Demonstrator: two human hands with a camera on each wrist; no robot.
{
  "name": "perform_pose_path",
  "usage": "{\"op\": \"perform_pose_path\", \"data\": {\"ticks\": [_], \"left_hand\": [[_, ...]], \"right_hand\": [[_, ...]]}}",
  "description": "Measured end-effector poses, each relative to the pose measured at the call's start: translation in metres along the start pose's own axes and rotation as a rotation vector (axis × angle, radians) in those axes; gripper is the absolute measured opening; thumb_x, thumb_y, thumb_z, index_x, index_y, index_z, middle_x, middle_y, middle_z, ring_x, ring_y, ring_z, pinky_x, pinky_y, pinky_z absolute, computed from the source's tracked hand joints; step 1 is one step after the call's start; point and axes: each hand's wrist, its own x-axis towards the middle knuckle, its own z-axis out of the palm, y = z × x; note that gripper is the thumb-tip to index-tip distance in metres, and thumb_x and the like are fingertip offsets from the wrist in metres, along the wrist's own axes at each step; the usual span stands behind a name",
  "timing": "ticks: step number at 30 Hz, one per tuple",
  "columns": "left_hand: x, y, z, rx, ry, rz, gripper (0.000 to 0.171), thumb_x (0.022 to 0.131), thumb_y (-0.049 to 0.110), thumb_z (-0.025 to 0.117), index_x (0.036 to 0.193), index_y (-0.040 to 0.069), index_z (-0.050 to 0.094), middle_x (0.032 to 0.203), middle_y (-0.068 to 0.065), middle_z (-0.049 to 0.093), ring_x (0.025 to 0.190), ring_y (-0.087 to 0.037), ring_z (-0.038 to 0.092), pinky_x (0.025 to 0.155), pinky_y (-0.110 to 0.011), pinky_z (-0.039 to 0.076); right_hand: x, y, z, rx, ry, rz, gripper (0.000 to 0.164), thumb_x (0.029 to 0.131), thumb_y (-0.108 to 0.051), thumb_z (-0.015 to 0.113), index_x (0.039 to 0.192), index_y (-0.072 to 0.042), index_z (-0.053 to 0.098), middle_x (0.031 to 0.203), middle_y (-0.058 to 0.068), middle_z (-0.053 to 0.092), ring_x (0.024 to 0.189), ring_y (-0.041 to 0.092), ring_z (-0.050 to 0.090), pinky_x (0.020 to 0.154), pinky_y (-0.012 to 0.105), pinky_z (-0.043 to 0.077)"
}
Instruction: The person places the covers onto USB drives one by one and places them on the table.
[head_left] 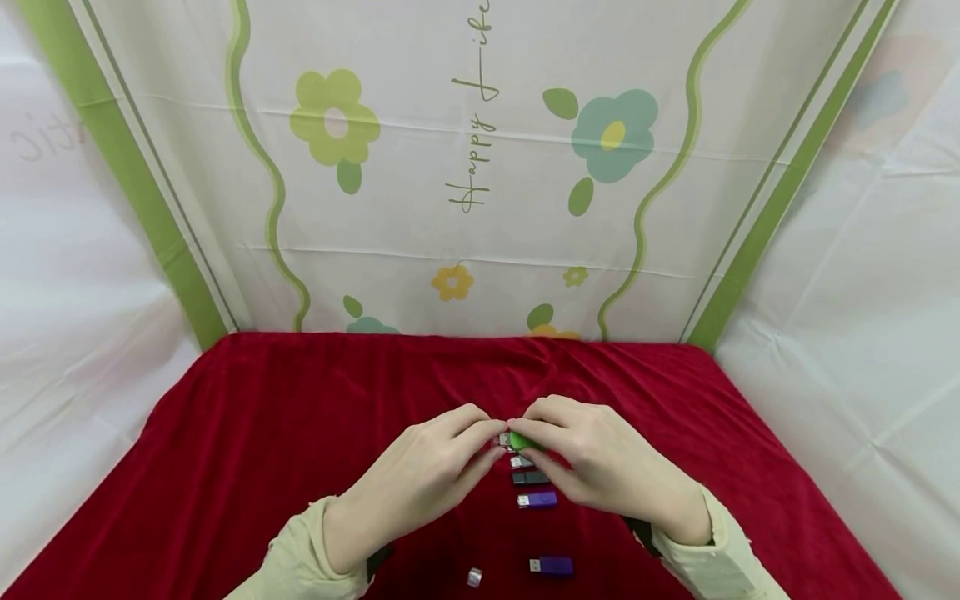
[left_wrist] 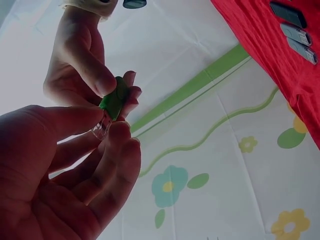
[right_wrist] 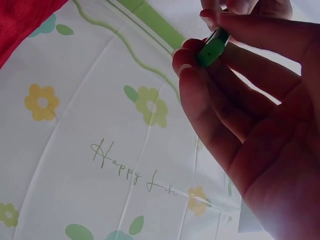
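Above the red cloth, my right hand (head_left: 600,450) pinches a green USB stick (head_left: 519,441) between thumb and fingers. Its metal plug points toward my left hand (head_left: 427,458), whose thumb and fingers pinch a small clear cap (left_wrist: 101,129) at the plug end. In the left wrist view the cap sits around the plug, right by the fingertips. Seen from the right wrist, the green body (right_wrist: 212,50) lies between the fingertips, with the plug end mostly hidden by the hands.
Below the hands, a column of USB sticks lies on the red cloth (head_left: 300,433): a grey one (head_left: 519,462), a black one (head_left: 530,478) and a purple one (head_left: 537,500). Nearer me lie another purple stick (head_left: 555,567) and a loose clear cap (head_left: 475,577). Printed curtains (head_left: 420,167) enclose the table.
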Motion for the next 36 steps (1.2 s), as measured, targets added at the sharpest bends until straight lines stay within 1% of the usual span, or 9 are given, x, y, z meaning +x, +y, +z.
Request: {"op": "perform_pose_path", "data": {"ticks": [4,8,11,16,22,28,36], "left_hand": [[-0.0002,0.0005,-0.0004,0.006,-0.003,0.002,0.024,0.087,0.005,0.073,0.109,0.003,0.067,0.100,0.000,0.060,0.076,-0.005,0.054,0.065,-0.008,0.044],[-0.0002,0.0011,-0.0009,0.009,-0.005,0.002,0.024,0.086,0.005,0.074,0.109,0.004,0.066,0.099,0.000,0.060,0.076,-0.005,0.053,0.065,-0.008,0.044],[0.0001,0.0016,-0.0012,0.008,-0.004,-0.001,0.024,0.087,0.005,0.074,0.109,0.005,0.066,0.100,0.001,0.060,0.076,-0.005,0.054,0.066,-0.008,0.045],[0.0006,0.0021,-0.0016,0.032,0.009,-0.028,0.025,0.087,0.009,0.074,0.110,0.003,0.067,0.098,0.001,0.061,0.076,-0.006,0.055,0.065,-0.010,0.046],[0.0007,0.0023,-0.0021,0.077,0.025,-0.056,0.021,0.088,0.016,0.074,0.104,0.004,0.068,0.093,0.000,0.062,0.073,-0.006,0.054,0.061,-0.012,0.047],[0.0011,0.0023,-0.0022,0.089,0.025,-0.047,0.018,0.089,0.017,0.074,0.102,0.005,0.069,0.091,0.001,0.063,0.071,-0.006,0.054,0.061,-0.012,0.047],[0.0021,0.0024,-0.0021,0.103,0.024,-0.021,0.018,0.088,0.016,0.074,0.102,0.005,0.069,0.091,0.002,0.063,0.073,-0.006,0.055,0.062,-0.013,0.048]], "right_hand": [[-0.0001,-0.0006,-0.0010,-0.007,0.002,0.012,0.026,0.087,-0.008,0.072,0.113,-0.008,0.070,0.102,-0.001,0.061,0.081,0.007,0.058,0.069,0.018,0.051],[0.0000,-0.0014,-0.0019,-0.016,0.002,0.033,0.026,0.085,-0.005,0.073,0.111,-0.006,0.071,0.102,0.000,0.061,0.082,0.008,0.059,0.070,0.019,0.051],[0.0004,-0.0020,-0.0020,-0.016,0.000,0.034,0.024,0.083,-0.003,0.074,0.107,-0.007,0.071,0.101,-0.001,0.061,0.081,0.007,0.059,0.070,0.018,0.051],[0.0011,-0.0032,-0.0037,-0.018,-0.002,0.025,0.025,0.083,-0.002,0.074,0.107,-0.007,0.071,0.101,0.000,0.060,0.082,0.008,0.059,0.070,0.019,0.052],[0.0017,-0.0040,-0.0059,-0.020,0.007,0.017,0.022,0.086,-0.003,0.072,0.108,-0.006,0.070,0.102,0.001,0.060,0.084,0.009,0.058,0.069,0.019,0.052],[0.0012,-0.0036,-0.0062,-0.020,0.014,0.005,0.018,0.090,-0.006,0.068,0.108,-0.005,0.070,0.102,0.001,0.060,0.084,0.010,0.058,0.070,0.020,0.052],[0.0012,-0.0040,-0.0063,-0.024,0.018,-0.007,0.021,0.088,-0.005,0.070,0.109,-0.005,0.070,0.101,0.001,0.060,0.084,0.009,0.058,0.070,0.020,0.052]]}}
